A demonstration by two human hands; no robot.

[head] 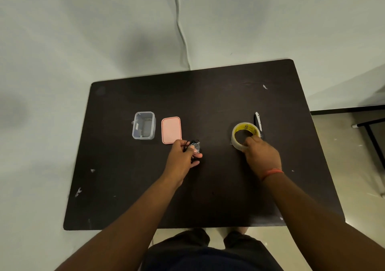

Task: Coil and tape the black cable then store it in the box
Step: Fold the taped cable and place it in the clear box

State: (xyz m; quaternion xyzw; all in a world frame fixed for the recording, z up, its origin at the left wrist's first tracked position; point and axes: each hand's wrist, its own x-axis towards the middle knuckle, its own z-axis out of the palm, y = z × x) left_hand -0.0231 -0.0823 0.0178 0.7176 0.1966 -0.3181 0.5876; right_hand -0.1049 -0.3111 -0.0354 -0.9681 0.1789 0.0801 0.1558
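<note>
My left hand [183,158] holds the coiled black cable [194,145] just above the dark table [208,197], right of the pink lid. The coil is bunched small between my fingers, with a shiny patch on it. My right hand [261,156] grips the near edge of a clear tape roll [245,133] with a yellow core, which rests on the table. The clear plastic box [143,125] stands open at the left, and its pink lid [171,130] lies flat beside it.
A small knife or cutter [258,121] lies just behind the tape roll. Small scraps of tape [265,86] stick to the table in places. A white wall cord [179,24] runs down behind the table, and another table's leg [370,133] shows at the right.
</note>
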